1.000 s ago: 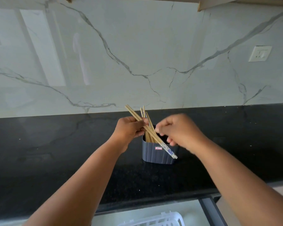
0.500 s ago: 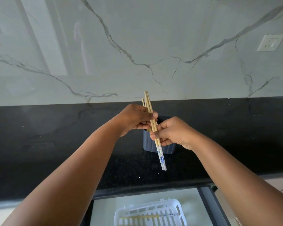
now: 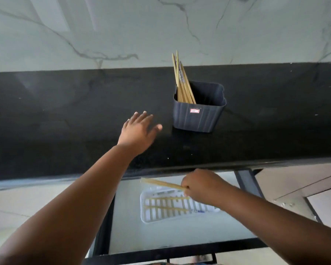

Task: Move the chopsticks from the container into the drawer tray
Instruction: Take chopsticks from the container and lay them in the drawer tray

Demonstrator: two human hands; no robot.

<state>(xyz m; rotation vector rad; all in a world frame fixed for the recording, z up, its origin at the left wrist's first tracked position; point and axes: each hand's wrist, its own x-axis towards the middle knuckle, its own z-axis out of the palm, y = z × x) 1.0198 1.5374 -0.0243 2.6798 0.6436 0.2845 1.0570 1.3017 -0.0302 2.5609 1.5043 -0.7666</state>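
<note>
A dark blue ribbed container [image 3: 198,116] stands on the black counter with several wooden chopsticks [image 3: 182,81] leaning in its left corner. My right hand [image 3: 202,185] is shut on a pair of chopsticks [image 3: 161,184], held level above the white slatted tray [image 3: 144,209] in the open drawer. Two chopstick pairs [image 3: 166,204] lie across the tray's slats. My left hand [image 3: 139,131] hovers open over the counter, left of the container, holding nothing.
The black counter [image 3: 65,121] runs across the view, its front edge overhanging the open drawer [image 3: 161,234]. A marble backsplash [image 3: 122,29] rises behind. Cabinet fronts [image 3: 298,182] sit to the right of the drawer.
My right hand has carried the chopstick pair down from the container to above the drawer tray. My left hand let go and opened over the counter. The view tilted down.
</note>
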